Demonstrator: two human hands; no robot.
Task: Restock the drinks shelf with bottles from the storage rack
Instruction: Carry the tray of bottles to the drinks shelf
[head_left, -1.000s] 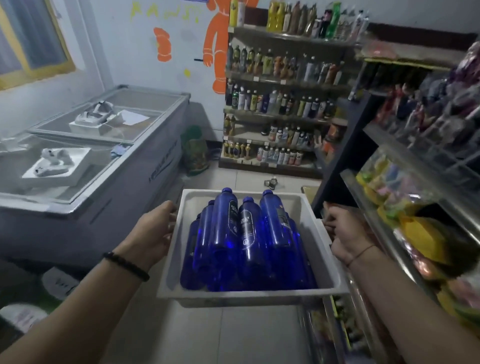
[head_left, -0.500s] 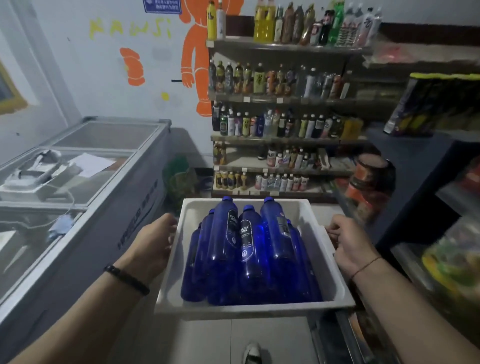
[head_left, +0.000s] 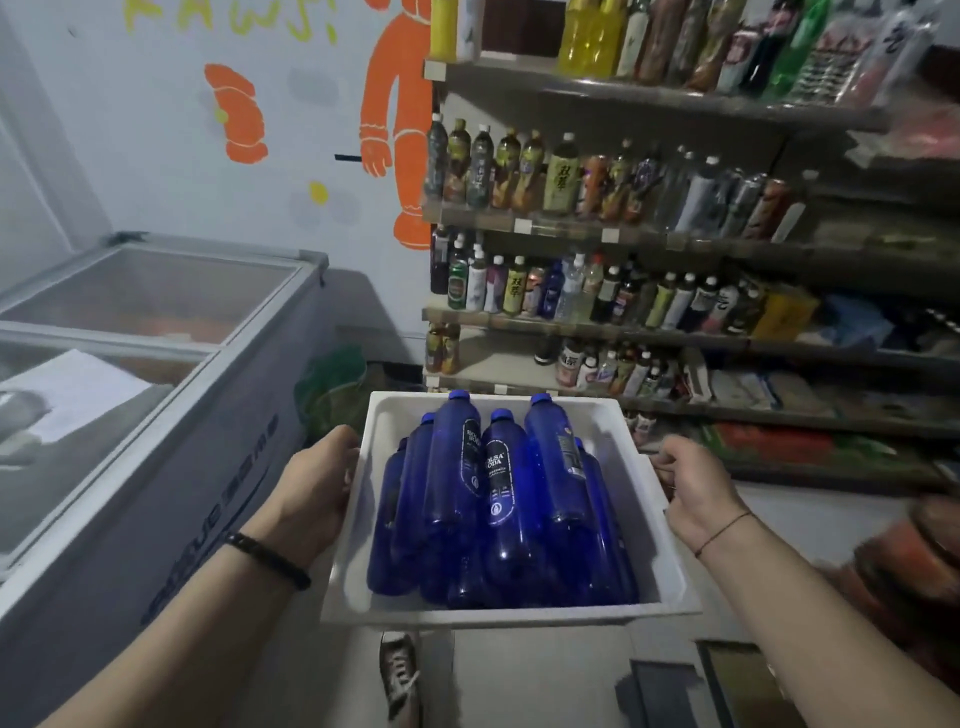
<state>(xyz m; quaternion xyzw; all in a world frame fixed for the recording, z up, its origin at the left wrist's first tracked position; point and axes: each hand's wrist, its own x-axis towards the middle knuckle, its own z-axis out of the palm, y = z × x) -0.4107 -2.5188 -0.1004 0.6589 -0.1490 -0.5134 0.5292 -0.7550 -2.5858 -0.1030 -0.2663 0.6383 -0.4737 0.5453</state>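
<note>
I carry a white plastic bin (head_left: 644, 519) at waist height, filled with several blue bottles (head_left: 498, 499) lying on their sides, caps pointing away from me. My left hand (head_left: 317, 488) grips the bin's left rim and my right hand (head_left: 691, 483) grips its right rim. The drinks shelf (head_left: 649, 234) stands straight ahead against the wall, its tiers lined with upright bottles. The lower-left tier (head_left: 498, 358) has a bare stretch beside two small bottles.
A chest freezer (head_left: 156, 415) with glass lids runs along my left. A green bag (head_left: 332, 384) sits on the floor between freezer and shelf. Goods racks and an orange-lidded jar (head_left: 914, 551) crowd the right. My shoe (head_left: 400, 675) shows below the bin.
I have walked forward down the aisle with the bin. The drinks shelf has grown much closer and larger, and the freezer has slid back along my left. Both hands keep their grip.
</note>
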